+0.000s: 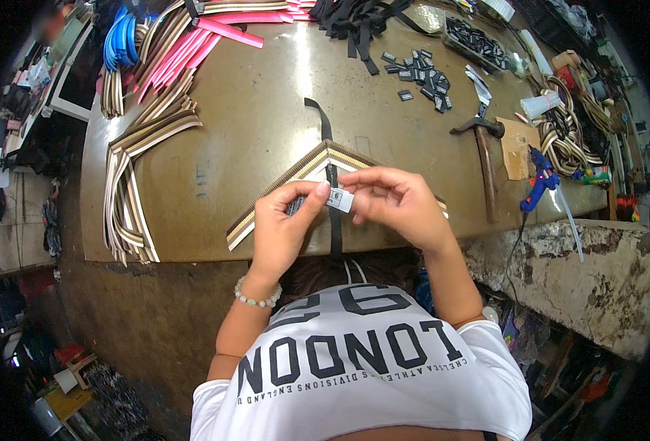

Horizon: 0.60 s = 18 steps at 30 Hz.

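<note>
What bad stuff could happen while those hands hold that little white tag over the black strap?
1. The small white tag is only pinched between the left hand and right hand, so it could slip and sit crooked on the black strap.
2. The blue glue gun lies near the table edge with its cord hanging off; a snag might pull it down.
3. The hammer lies close to the right arm and could get bumped.
</note>
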Tool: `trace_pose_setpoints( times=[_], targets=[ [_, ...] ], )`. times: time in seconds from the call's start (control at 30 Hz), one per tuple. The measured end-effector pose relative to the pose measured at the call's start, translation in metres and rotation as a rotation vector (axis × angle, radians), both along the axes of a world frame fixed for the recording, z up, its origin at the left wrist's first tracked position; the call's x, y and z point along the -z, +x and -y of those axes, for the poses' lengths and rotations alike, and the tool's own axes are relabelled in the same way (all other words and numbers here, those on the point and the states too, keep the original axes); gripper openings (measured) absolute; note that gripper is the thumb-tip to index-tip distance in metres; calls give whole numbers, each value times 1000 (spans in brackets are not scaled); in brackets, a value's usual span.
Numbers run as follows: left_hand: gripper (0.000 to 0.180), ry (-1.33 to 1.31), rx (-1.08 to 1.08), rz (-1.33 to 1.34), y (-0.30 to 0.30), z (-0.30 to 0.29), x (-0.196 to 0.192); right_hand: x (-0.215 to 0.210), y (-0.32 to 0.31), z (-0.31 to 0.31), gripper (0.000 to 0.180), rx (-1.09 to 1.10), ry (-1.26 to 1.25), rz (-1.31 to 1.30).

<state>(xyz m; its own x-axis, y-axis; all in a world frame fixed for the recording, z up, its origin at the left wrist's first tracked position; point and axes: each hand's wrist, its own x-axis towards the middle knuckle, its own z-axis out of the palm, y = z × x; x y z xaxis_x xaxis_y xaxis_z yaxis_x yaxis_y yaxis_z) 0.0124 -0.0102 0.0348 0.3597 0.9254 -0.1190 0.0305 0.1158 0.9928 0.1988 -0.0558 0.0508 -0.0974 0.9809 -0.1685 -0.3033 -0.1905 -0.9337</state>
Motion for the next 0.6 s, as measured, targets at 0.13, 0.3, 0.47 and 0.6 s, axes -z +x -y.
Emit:
trace_pose_setpoints(
  times=[0.13,0.3,0.47,0.6],
  targets=[
    [19,226,-22,-58,5,1,2,-1,-1,2,28,43,-63,27],
    [15,272,37,-128,0,-2,-6,3,4,-1,22,15,-46,48],
    [15,129,47,-98,-4,-2,-7,7,3,-2,20,30,-13,58],
    [15,79,23,-86,-3,-1,-4,6,3,-3,17,10,-70,18]
  ],
)
